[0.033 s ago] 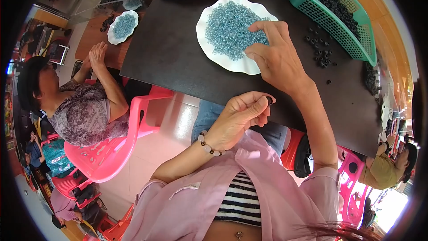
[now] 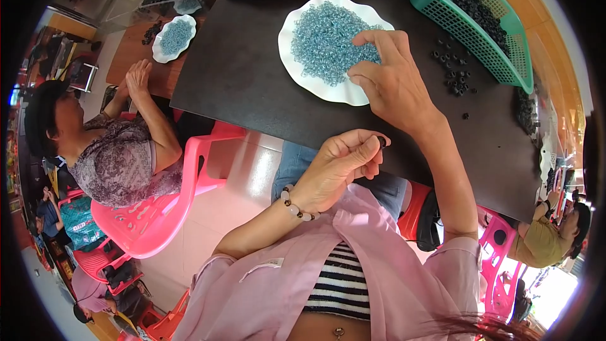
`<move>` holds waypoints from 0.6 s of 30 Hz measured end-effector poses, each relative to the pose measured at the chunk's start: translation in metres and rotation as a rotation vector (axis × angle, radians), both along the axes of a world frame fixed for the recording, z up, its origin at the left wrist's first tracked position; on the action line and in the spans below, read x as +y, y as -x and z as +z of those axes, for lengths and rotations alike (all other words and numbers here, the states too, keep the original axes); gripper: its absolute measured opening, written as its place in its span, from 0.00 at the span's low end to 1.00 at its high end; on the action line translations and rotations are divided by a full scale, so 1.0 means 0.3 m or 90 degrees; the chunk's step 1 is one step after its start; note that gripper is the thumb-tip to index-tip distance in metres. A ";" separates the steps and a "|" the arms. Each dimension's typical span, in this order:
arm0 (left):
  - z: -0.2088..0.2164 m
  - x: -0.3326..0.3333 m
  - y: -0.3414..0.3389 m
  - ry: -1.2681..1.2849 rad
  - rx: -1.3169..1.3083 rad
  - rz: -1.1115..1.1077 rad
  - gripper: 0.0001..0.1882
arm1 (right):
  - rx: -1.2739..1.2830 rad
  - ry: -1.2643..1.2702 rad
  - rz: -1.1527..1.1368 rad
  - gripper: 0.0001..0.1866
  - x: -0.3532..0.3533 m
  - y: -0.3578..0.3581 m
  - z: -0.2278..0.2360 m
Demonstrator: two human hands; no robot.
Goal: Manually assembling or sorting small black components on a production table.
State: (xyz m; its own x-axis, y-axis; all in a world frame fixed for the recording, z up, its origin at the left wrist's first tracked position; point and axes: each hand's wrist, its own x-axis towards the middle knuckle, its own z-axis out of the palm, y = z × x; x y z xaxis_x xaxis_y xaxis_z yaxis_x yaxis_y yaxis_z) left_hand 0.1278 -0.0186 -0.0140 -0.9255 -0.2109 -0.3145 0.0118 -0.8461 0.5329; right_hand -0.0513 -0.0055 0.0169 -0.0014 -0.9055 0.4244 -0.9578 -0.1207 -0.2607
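Note:
A white wavy-edged plate point(image 2: 339, 93) holds a heap of small clear-blue ring-like pieces point(image 2: 328, 41). Over the plate's right side reaches my right hand point(image 2: 398, 79), thumb and forefinger apart at the heap, with nothing visible between them. Below the table's front edge, close to my body, my left hand point(image 2: 344, 164) is closed, palm partly turned up. Its thumb and forefinger pinch a small black piece point(image 2: 382, 142), mostly hidden by the fingers. That piece resembles the loose black ring-like pieces point(image 2: 457, 79) scattered to the right of the plate.
A green mesh basket point(image 2: 470, 38) full of black pieces stands at the far right of the dark table point(image 2: 240, 82). To the left, a seated person point(image 2: 120, 145) is beside a smaller plate point(image 2: 166, 55) of blue pieces. A pink chair point(image 2: 145, 227) stands near that person.

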 end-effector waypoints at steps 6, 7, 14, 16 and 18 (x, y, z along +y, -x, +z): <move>-0.003 -0.008 0.005 -0.012 0.005 -0.003 0.16 | -0.059 -0.019 -0.013 0.01 0.015 0.000 -0.004; -0.005 -0.008 0.007 -0.016 0.009 0.000 0.17 | -0.061 -0.019 -0.021 0.03 0.019 0.002 -0.005; -0.007 -0.016 0.013 -0.104 0.022 0.060 0.18 | -0.210 -0.003 -0.067 0.07 0.151 -0.016 0.094; -0.011 -0.015 0.016 -0.103 0.039 0.057 0.17 | -0.248 -0.010 -0.063 0.07 0.204 -0.031 0.126; -0.017 -0.006 0.021 -0.099 0.029 0.060 0.17 | -0.316 -0.046 -0.054 0.06 0.248 -0.041 0.139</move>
State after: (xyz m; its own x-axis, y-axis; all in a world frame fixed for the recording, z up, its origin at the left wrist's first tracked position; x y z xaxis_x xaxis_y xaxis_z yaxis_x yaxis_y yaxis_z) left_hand 0.1214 -0.0203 -0.0190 -0.9180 -0.2501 -0.3076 0.1169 -0.9121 0.3929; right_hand -0.0389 0.0690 0.0586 -0.2614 -0.9206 0.2902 -0.7220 -0.0131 -0.6918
